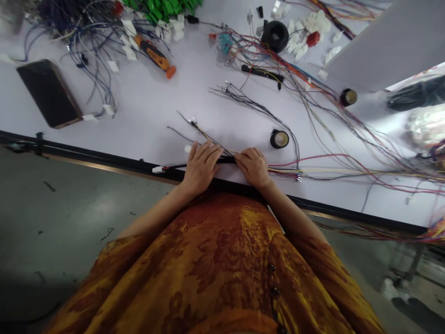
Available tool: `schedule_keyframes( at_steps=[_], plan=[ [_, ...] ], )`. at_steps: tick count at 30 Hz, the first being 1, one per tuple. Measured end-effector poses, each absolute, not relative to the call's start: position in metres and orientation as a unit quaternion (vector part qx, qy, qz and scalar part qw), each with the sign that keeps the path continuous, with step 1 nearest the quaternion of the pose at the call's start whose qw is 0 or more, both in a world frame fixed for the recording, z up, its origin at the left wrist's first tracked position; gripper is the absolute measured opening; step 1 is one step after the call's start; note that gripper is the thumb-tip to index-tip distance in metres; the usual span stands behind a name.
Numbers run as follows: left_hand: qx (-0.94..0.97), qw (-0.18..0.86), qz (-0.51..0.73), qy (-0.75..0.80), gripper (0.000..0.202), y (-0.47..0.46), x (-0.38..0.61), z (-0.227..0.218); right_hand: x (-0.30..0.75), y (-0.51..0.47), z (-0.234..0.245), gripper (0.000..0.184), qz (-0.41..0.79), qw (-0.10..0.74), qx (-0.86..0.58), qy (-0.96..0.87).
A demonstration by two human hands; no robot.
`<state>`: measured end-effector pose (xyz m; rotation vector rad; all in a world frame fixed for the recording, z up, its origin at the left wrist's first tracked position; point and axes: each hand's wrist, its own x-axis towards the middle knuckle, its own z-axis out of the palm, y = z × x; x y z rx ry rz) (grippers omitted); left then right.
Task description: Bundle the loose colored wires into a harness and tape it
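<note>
A wire harness lies along the front of the white table, its middle dark as if taped or sleeved. My left hand rests over it with the fingers bent down onto the wires. Close by on the right, my right hand pinches the same bundle between thumb and fingers. Loose black wire ends with metal terminals fan out beyond my left hand. A white connector sits at the bundle's left end, over the table edge. Red, yellow and dark wires run rightward from my right hand.
Black tape rolls lie beyond my right hand. Farther back are a black wire bunch, an orange-handled tool, a phone, green connectors and tangled wires. A grey panel stands at right.
</note>
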<state>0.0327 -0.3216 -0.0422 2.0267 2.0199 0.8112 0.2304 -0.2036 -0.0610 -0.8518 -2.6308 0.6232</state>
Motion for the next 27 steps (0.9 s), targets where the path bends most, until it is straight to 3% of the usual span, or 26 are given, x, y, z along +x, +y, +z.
schedule_keyframes(
  at_steps=[3,6,11,16,19,22,27],
  plan=[
    [0.709,0.076,0.235,0.66,0.029,-0.319,0.027,-0.061,0.231,-0.196,-0.056,0.028,0.295,0.171,-0.312,-0.887],
    [0.733,0.067,0.232,0.636,0.03,-0.317,0.02,-0.069,0.222,-0.187,-0.049,0.022,0.332,0.134,-0.35,-0.866],
    [0.769,0.086,0.23,0.589,0.03,-0.302,0.002,-0.073,0.199,-0.161,-0.043,0.025,0.233,0.027,-0.445,-0.864],
    [0.789,0.098,0.205,0.571,0.029,-0.278,-0.005,-0.069,0.207,-0.126,-0.043,0.033,0.16,0.094,-0.586,-0.789],
    [0.78,0.105,0.186,0.589,0.035,-0.273,0.007,-0.064,0.213,-0.13,-0.043,0.022,0.228,0.152,-0.505,-0.818],
    [0.767,0.106,0.19,0.603,0.034,-0.274,0.017,-0.065,0.203,-0.148,-0.045,0.008,0.325,0.124,-0.399,-0.849],
    [0.794,0.106,0.191,0.567,0.029,-0.276,0.009,-0.072,0.173,-0.154,-0.053,0.006,0.255,0.096,-0.385,-0.882]
  ],
)
